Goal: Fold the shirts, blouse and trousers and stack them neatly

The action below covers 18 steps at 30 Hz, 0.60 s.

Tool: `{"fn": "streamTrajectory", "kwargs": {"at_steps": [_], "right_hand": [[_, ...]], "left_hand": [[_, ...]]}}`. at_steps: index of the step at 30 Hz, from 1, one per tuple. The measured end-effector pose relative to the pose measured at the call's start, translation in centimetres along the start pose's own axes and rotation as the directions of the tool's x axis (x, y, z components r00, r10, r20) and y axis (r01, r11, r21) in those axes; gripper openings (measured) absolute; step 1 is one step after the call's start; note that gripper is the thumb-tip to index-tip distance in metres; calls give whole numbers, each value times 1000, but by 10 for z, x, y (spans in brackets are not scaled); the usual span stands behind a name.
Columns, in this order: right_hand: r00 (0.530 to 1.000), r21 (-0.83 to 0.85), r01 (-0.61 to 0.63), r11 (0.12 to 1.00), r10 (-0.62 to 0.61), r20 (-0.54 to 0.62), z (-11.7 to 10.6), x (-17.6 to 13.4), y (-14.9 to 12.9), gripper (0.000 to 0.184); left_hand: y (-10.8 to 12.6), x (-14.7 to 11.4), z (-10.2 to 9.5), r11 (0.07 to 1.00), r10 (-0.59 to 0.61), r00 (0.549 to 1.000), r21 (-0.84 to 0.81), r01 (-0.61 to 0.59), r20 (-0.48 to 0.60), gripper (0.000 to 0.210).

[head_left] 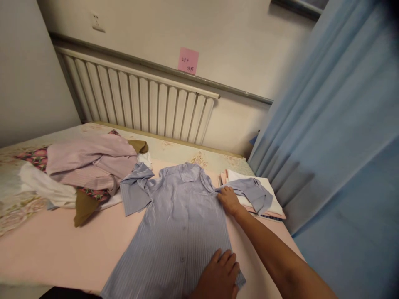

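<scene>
A blue striped button-up shirt [182, 216] lies front up, collar at the far end and its lower part running off the bottom of the view. My right hand [229, 200] has its fingers closed on the shirt at the right armhole, where the sleeve begins. That sleeve lies outward over a folded stack. My left hand [218, 274] rests flat on the lower right of the shirt, fingers stretched out, its wrist out of view. The other sleeve lies bent on the left.
A loose heap of clothes [93, 162], pink, white, olive and floral, lies on the left. Folded clothes [271, 193] are stacked on the right. Under everything is a bed with a pink cover [62, 245]. Behind stands a radiator [140, 95]; a blue curtain [336, 116] hangs on the right.
</scene>
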State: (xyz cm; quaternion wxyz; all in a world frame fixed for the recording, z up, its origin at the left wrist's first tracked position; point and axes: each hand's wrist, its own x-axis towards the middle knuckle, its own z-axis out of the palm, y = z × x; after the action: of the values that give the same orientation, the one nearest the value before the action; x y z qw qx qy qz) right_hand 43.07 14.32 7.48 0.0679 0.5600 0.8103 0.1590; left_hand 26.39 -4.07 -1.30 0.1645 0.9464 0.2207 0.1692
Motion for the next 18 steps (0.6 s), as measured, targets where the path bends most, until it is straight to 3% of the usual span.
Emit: {"fn": "streamTrajectory", "kwargs": {"at_steps": [12,18], "right_hand": [[1000,23,-3,1000,2,23,9,2,-11,26],[999,90,28,996,-23,-48,1,-16,-46,27]], "left_hand": [[2,-2,0,1000,-2,999,2,2,-48,56],[5,-2,-4,1000,-4,1000,14,4,-31,55]]}}
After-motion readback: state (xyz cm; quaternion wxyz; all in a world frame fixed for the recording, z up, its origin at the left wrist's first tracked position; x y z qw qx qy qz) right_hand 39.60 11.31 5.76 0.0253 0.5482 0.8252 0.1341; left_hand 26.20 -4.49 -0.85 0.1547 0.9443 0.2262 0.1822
